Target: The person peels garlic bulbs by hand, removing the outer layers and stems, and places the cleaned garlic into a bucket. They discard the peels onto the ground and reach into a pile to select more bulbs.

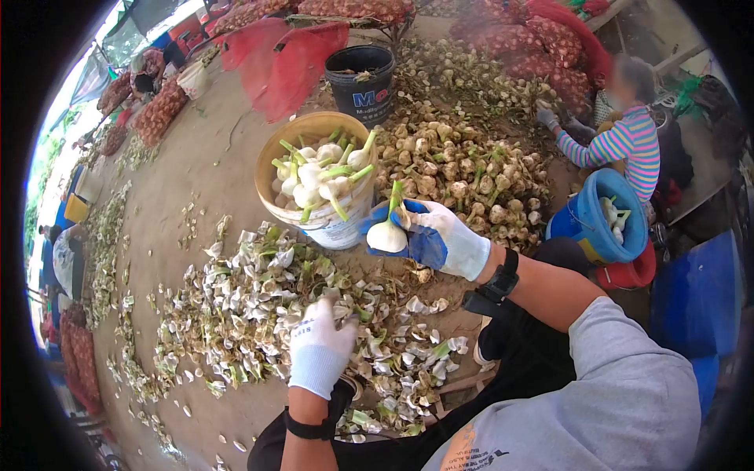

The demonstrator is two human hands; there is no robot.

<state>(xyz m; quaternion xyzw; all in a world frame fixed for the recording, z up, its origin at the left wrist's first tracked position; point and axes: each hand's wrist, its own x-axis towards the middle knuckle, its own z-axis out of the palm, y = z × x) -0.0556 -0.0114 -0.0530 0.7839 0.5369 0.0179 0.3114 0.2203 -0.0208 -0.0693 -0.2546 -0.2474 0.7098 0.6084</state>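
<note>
My right hand [440, 239], in a blue-and-white glove, is closed around a garlic bulb [388, 236]. The bulb is white and smooth, with a short green stem pointing up and a bit of loose skin beside it. My left hand [322, 341], in a white glove, hovers over a heap of garlic peelings [243, 306]. Its thumb and fingers are apart, and nothing shows in them; the fingertips blend into the peelings. Just beyond the held bulb stands a round bucket [334, 229] full of cleaned garlic with green stems.
A pile of unpeeled garlic [463, 169] spreads ahead. Behind the bucket is a black bucket [361, 98]. On the right, a person in a striped top [624, 149] sits near a blue bucket [577, 224] holding some bulbs. Red net sacks [542, 51] are stacked at the back.
</note>
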